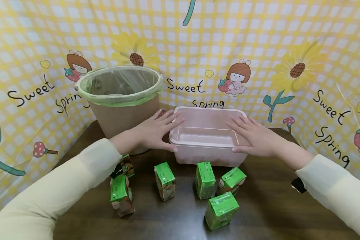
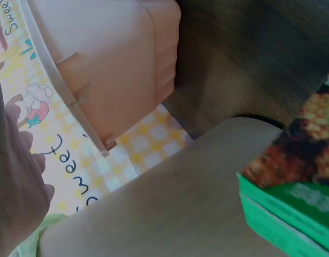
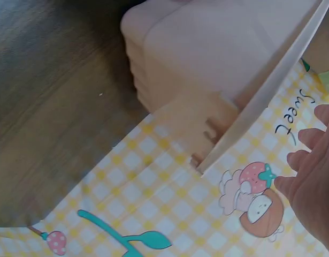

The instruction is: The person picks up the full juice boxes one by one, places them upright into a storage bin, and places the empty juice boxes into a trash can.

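Note:
A pink plastic bin [image 1: 210, 156] stands at the back middle of the table, its inside facing me and bare. Over its left end spreads my left hand [image 1: 151, 132], fingers straight, the fingertips overlapping the rim in the head view. My right hand [image 1: 259, 138] mirrors it at the right end, thumb apart from the straight fingers. Neither hand grips anything. Both wrist views show the bin's outer side [image 2: 100, 64] beside the hand. Green-topped cartons stand in front of the bin, among them a middle one [image 1: 165, 183] and a front one [image 1: 222, 210].
A tall beige trash can [image 1: 123, 116] with a green-edged liner stands left of the bin. More cartons stand at the left [image 1: 122, 197] and right [image 1: 232, 180]. A yellow checked cloth [image 1: 186, 53] hangs behind and around the dark wooden table [image 1: 174, 223].

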The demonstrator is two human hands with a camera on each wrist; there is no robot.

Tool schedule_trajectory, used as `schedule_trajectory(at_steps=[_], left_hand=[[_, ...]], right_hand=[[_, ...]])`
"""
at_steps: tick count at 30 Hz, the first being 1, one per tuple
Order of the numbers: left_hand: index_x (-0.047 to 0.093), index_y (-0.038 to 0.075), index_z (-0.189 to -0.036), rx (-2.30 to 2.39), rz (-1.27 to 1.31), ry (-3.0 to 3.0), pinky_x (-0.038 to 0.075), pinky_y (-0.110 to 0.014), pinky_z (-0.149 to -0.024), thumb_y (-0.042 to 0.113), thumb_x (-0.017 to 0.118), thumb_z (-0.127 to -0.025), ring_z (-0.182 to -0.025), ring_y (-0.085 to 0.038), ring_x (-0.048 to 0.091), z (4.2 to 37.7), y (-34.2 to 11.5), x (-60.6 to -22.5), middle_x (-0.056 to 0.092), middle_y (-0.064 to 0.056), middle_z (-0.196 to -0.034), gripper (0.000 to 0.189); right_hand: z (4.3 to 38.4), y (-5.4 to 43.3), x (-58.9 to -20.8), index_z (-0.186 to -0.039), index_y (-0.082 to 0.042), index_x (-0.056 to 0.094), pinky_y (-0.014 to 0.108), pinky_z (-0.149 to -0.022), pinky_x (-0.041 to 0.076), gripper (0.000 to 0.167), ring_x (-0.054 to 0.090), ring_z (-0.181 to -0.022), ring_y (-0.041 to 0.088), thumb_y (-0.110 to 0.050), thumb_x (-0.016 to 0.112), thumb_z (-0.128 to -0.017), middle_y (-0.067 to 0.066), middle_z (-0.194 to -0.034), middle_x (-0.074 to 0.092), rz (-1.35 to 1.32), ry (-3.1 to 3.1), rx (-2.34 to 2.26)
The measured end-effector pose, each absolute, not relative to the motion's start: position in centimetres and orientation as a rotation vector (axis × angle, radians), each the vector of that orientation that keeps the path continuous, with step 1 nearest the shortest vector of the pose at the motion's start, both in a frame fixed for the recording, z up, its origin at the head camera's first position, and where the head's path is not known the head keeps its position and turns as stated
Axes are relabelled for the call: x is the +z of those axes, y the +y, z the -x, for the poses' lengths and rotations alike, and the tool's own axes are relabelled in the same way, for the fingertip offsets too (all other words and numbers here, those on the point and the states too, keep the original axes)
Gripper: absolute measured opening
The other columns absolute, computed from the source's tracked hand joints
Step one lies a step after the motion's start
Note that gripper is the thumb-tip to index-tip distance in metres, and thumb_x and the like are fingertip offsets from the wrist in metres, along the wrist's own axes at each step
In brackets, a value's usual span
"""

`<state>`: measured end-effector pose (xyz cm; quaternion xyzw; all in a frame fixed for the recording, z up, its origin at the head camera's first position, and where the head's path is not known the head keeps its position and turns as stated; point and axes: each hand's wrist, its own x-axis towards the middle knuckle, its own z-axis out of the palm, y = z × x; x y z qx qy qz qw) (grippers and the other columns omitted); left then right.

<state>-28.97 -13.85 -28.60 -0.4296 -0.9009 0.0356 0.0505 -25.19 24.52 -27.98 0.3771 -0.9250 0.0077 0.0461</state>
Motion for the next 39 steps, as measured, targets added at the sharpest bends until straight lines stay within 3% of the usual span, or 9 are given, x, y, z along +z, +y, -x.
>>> schedule_trajectory(at_steps=[8,16,22,31,39], left_hand=[[0.007,0.021,-0.158,0.099,1.268,-2.776,0.003,-0.059,-0.113,0.082,0.041,-0.081,-0.147,-0.030,-0.004,27.9,-15.9,-28.4,-0.003,-0.007,-0.162,0.103],[0.010,0.021,-0.158,0.030,1.204,-2.785,0.004,-0.058,-0.114,0.073,0.054,-0.083,-0.147,-0.028,0.000,26.2,-18.4,-28.5,-0.001,-0.005,-0.162,0.101],[0.011,0.021,-0.158,-0.021,1.184,-2.780,0.005,-0.058,-0.113,0.073,0.053,-0.083,-0.147,-0.033,0.005,24.9,-20.2,-28.7,0.000,-0.005,-0.163,0.101],[0.008,0.024,-0.158,-0.125,1.155,-2.734,0.007,-0.057,-0.114,0.067,0.061,-0.083,-0.147,-0.031,0.008,22.6,-22.3,-29.1,0.004,-0.006,-0.162,0.101],[0.011,0.024,-0.158,-0.213,1.146,-2.665,0.013,-0.053,-0.114,0.058,0.072,-0.078,-0.146,-0.028,0.014,20.2,-24.2,-29.7,0.009,-0.004,-0.162,0.106]], right_hand=[[25.1,26.5,-29.0,-0.156,-0.011,0.020,0.056,-0.114,0.011,0.079,0.015,-0.143,0.042,-0.048,0.056,-0.096,0.017,-0.159,0.017,-1.106,-2.809,0.111],[25.2,28.4,-31.6,-0.153,-0.007,0.028,0.047,-0.115,0.018,0.071,0.029,-0.139,0.043,-0.040,0.057,-0.098,0.022,-0.153,0.031,-1.136,-2.684,0.078],[25.4,29.9,-33.1,-0.148,-0.003,0.038,0.037,-0.115,0.019,0.064,0.038,-0.134,0.040,-0.034,0.060,-0.097,0.022,-0.147,0.041,-1.169,-2.515,0.088],[25.7,30.8,-34.6,-0.137,0.006,0.050,0.034,-0.113,0.026,0.056,0.046,-0.126,0.041,-0.039,0.045,-0.103,0.025,-0.139,0.049,-1.175,-2.375,0.162],[26.2,30.9,-35.4,-0.134,0.007,0.053,0.027,-0.114,0.019,0.055,0.049,-0.125,0.039,-0.039,0.037,-0.105,0.025,-0.137,0.051,-1.168,-2.311,0.202]])
